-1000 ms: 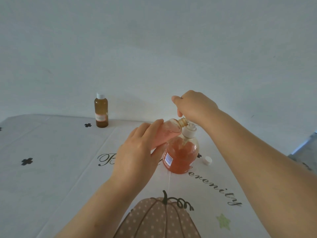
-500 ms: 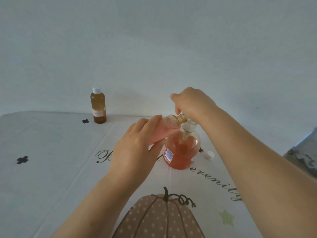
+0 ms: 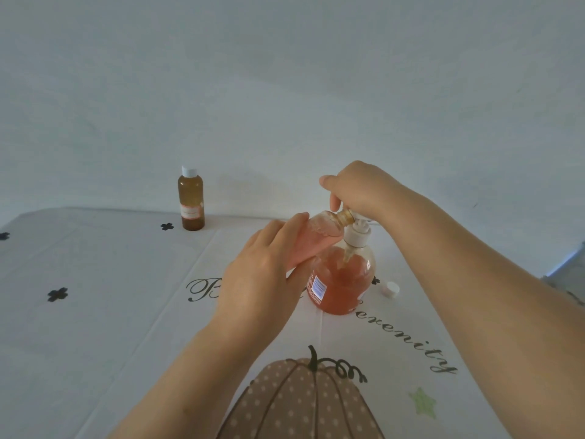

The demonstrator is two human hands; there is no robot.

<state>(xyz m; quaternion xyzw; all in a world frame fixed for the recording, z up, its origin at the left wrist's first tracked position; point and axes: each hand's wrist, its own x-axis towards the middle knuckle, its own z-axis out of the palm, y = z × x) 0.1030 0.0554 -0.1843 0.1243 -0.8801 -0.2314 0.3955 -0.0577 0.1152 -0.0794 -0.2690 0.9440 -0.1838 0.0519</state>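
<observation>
Two bare hands are decanting pink-orange liquid soap at a table (image 3: 95, 327) spread with a white cloth bearing a printed dotted pumpkin (image 3: 300, 403). The left hand (image 3: 262, 277) is wrapping its fingers around a small clear plastic bottle (image 3: 313, 237), tilting it so that its open neck is meeting the spout of the white plastic pump (image 3: 357, 237) on a round clear soap dispenser (image 3: 343, 280), which is standing upright on the cloth. The right hand (image 3: 364, 188) is curling down over the pump's top, fingers closed on it, apparently pressing. The small bottle is showing roughly half full, with foam near its shoulder, so the filling appears under way rather than finished. A small white screw cap (image 3: 390, 289), likely its own, is lying just beside the dispenser, waiting to go back on. An amber bottle with a white cap (image 3: 191, 199) is standing well apart at the far edge.
</observation>
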